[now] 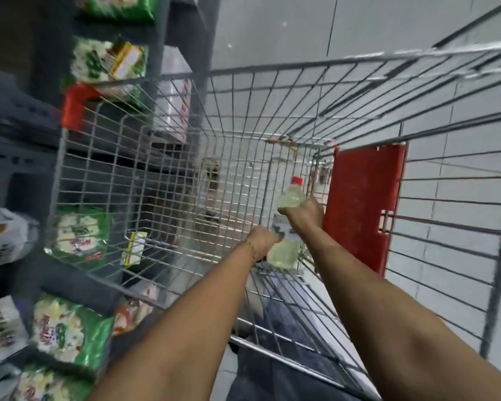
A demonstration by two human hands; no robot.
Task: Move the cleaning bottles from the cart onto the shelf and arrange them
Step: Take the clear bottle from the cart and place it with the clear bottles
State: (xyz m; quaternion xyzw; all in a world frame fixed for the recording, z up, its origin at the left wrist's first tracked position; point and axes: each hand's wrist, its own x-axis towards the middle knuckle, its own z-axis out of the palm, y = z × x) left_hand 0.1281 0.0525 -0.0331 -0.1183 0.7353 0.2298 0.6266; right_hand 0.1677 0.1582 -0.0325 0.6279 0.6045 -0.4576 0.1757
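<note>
Bottle (pixel 290 198): one, red cap, pale liquid, deep inside cart (pixel 243 117).
Hands: I see right hand (pixel 305 211) gripping its shoulder, left hand (pixel 262 241) closed on its lower body (blurred).
Around: red flap (pixel 362 204) beside; green packets (pixel 70 328) on shelf (pixel 18 117), left.

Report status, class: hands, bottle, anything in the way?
Both hands down in the cart. Right hand shut on the bottle, red cap up; left hand on its lower part, grip unclear. Cart wire all round; shelf to the left.
</note>
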